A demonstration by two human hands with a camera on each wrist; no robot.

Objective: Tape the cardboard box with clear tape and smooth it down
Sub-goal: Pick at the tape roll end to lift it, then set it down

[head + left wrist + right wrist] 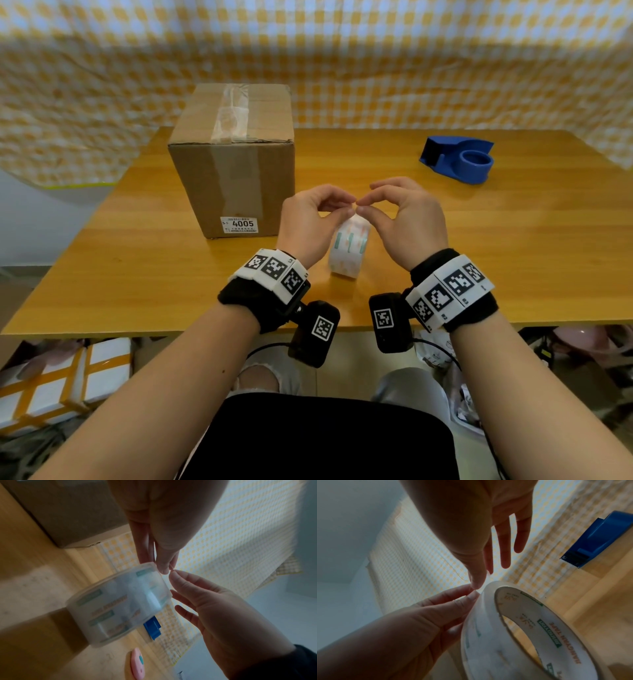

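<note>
A: Cardboard box [233, 164]: plain brown, with a glossy clear strip of tape along the top seam. White label [239, 225] low on the front, black digits "4005" and a small barcode.

B: Tape roll [349, 250]: milky white, translucent; green blocks and orange lettering printed on the core.

A: Tape dispenser [457, 158]: solid blue. Table [513, 246]: warm honey wood grain.

B: Backdrop cloth [342, 61]: yellow and white gingham check.

A: Wrist bands [448, 294]: black, carrying white panels with black square code markers.

B: Small thing at the table edge [137, 664], left wrist view: pink with a teal spot. Can't tell what it is.
</note>
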